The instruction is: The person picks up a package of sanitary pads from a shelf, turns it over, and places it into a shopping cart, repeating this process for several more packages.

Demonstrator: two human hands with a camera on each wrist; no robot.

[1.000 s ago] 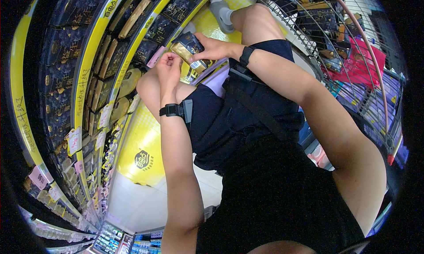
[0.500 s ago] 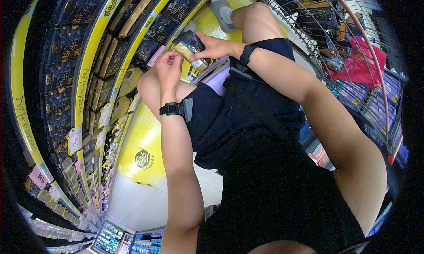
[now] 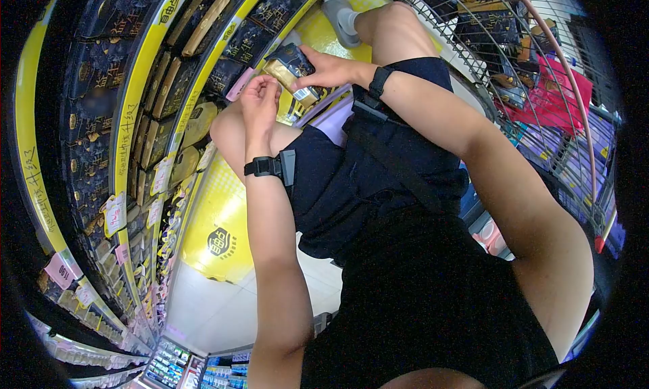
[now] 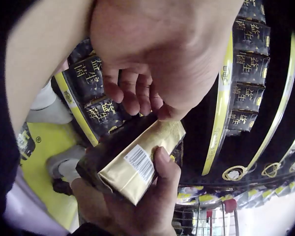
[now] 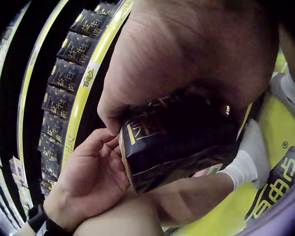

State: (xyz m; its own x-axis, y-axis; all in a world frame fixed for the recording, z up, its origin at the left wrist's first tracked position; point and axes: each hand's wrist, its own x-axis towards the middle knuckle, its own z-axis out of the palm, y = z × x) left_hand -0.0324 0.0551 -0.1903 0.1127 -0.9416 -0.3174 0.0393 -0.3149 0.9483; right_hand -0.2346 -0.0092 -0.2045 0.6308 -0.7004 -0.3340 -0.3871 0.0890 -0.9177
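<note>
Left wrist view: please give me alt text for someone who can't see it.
The right hand holds a black-and-gold pack, its barcode showing, with the left hand at the pack's upper end. Similar dark packs line the shelves behind.

Looked forward and down from the head, farthest off, taking in shelves (image 3: pixel 122 139), cart (image 3: pixel 593 179) and shorts (image 3: pixel 324 206). Peered from each wrist at close range, past left hand (image 4: pixel 162 54) or right hand (image 5: pixel 187 54), toward the package (image 3: pixel 291 64), sharing it, the shelves and yellow floor covering (image 3: pixel 218 200) with the head view.
</note>
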